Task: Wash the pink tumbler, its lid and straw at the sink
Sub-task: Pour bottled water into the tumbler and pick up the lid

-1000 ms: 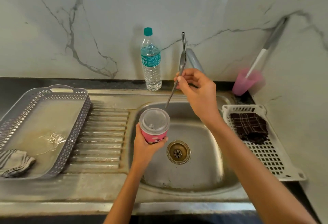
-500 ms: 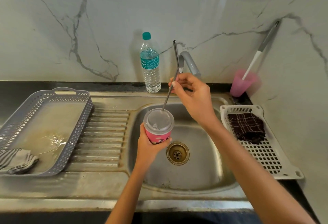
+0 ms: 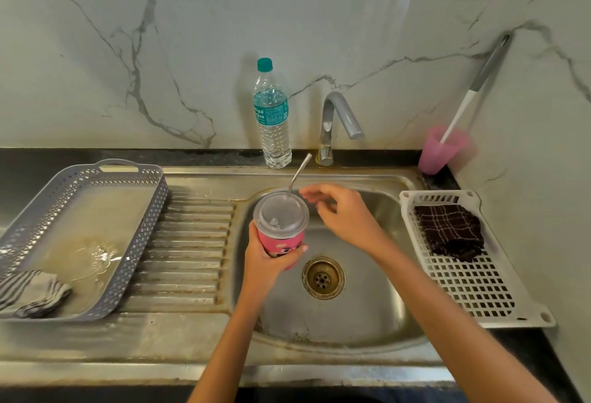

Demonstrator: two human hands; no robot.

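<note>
Pink tumbler gripped by left hand; right hand loosely open beside straw.

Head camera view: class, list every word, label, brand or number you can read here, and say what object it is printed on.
"...iya" over "...qua": partly visible large letters on the teal label of the water bottle; the start of each word curves out of sight.
Smaller print to their right on the same label: too small to read.
Pink tumbler: a printed picture only, partly covered by the left hand; no readable words.
Nothing else carries text.
</note>
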